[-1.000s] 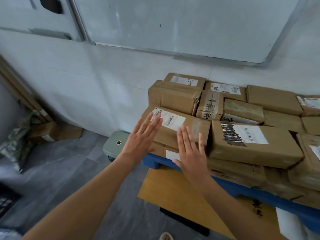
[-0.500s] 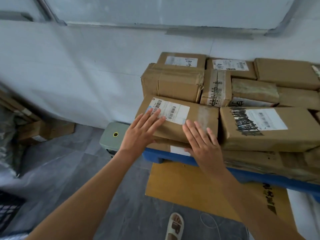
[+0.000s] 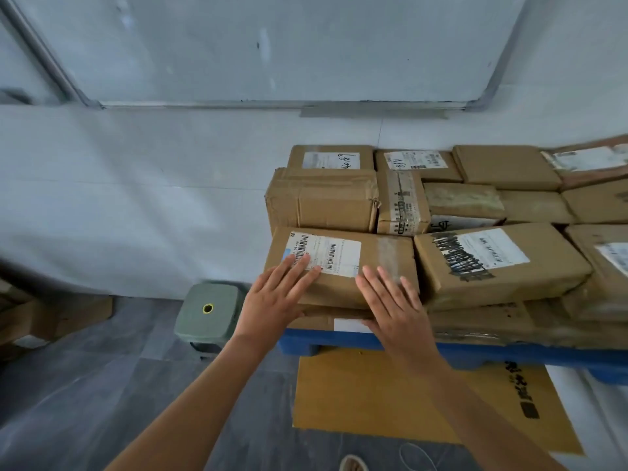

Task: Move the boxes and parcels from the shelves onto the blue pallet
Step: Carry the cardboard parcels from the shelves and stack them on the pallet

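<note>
Boxes of brown cardboard already cover much of the blue plastic pallet (image 3: 339,345), which sits on the grey floor against the white wall, to the right of centre. They are stacked at least two layers deep and packed close, side touching side.

At the near left corner of the stack lies a flat brown box with a white barcode label (image 3: 339,263), on top of a thinner brown parcel (image 3: 326,321) whose near edge is level with the pallet's edge. The left hand (image 3: 275,305) lies flat on this box, fingers straight and spread, fingertips on the label. The right hand (image 3: 397,307) lies beside it, also flat with fingers straight, on the box's near right part by a strip of clear tape. Neither hand grips anything; both look to be pressing or squaring the box into place.

To its right, touching it, lies a larger brown box with a black-scribbled label (image 3: 499,263). Behind stand a rumpled, taped brown carton (image 3: 323,198) and a narrow box with printed tape (image 3: 402,202); farther back are more flat labelled boxes, reaching the wall.

My judgement is that the task is well along: many parcels are loaded and this one seems just set down. The shelves are out of view, so how much is left cannot be told.

Left of the pallet stands a small green stool with a yellow-ringed hole (image 3: 207,309). A yellow cardboard sheet (image 3: 390,402) lies on the floor, nearer than the pallet.
</note>
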